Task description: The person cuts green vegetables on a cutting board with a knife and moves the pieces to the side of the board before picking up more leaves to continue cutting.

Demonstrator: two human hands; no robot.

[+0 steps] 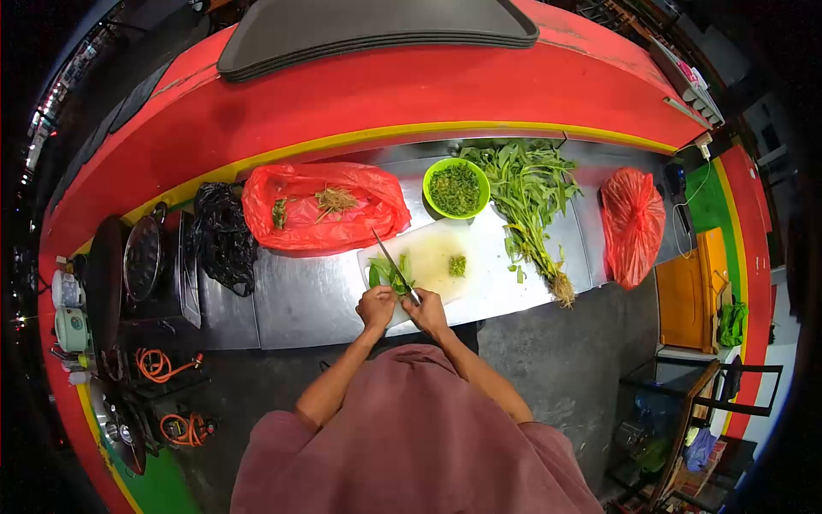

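My right hand (427,313) is wrapped round the handle of a knife (393,262), whose blade points up and left over the cutting board (437,240). Close beside it, my left hand (377,307) is closed on a bunch of leafy greens (383,272) lying at the board's left side. Some of the leaves are hidden by the blade and fingers. A small pile of chopped greens (457,265) sits on the board to the right of the knife. Behind the board stands a lime-green bowl (428,196) holding chopped greens.
A large bunch of leafy greens with roots (531,206) lies right of the bowl. An open red plastic bag (321,230) holds root trimmings on the left, beside a black bag (224,236). A tied red bag (632,224) sits far right. Dark trays (377,26) rest on the red ledge.
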